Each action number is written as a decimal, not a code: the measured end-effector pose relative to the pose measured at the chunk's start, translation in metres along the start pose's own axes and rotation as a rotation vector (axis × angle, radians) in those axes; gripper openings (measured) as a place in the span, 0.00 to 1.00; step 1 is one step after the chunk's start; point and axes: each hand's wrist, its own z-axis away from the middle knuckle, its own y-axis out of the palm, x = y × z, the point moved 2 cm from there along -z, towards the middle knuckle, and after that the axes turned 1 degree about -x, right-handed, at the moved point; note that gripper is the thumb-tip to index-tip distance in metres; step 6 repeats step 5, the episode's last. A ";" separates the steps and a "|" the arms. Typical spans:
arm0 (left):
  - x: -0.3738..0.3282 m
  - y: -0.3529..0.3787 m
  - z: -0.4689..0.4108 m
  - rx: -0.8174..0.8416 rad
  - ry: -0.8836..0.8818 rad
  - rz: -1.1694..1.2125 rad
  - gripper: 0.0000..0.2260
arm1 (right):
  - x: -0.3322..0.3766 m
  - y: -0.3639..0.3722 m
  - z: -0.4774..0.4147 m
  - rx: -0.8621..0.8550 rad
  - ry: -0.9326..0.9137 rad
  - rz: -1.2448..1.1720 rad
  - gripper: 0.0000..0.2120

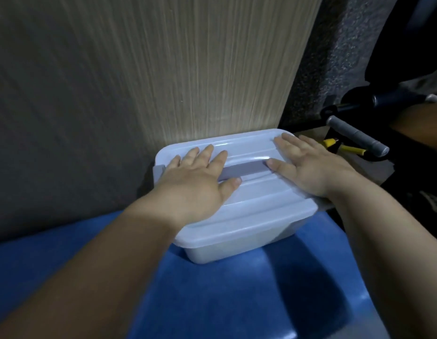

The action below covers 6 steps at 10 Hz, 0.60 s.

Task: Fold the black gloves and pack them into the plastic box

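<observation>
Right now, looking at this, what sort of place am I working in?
Likely a cramped home or storage corner, not a workbench. The plastic box sits on a blue plastic seat next to a wood-grain panel, with a grey handle grip and a yellow-handled tool to its right.

The contents of the plastic box (237, 243) are obscured by its lid (261, 199) and cloudy walls. The ends of the grey handle (246, 170) are covered by the left hand (195, 189) and right hand (310, 165). A yellow item (347, 149) is partly hidden behind the right hand.
</observation>
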 end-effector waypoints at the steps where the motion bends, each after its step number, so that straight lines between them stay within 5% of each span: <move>1: 0.000 -0.001 -0.002 0.040 -0.009 0.025 0.29 | 0.001 -0.002 0.003 0.019 0.030 -0.019 0.37; 6: -0.047 -0.067 -0.005 0.111 -0.190 0.353 0.27 | 0.027 -0.055 0.031 0.130 0.165 -0.175 0.31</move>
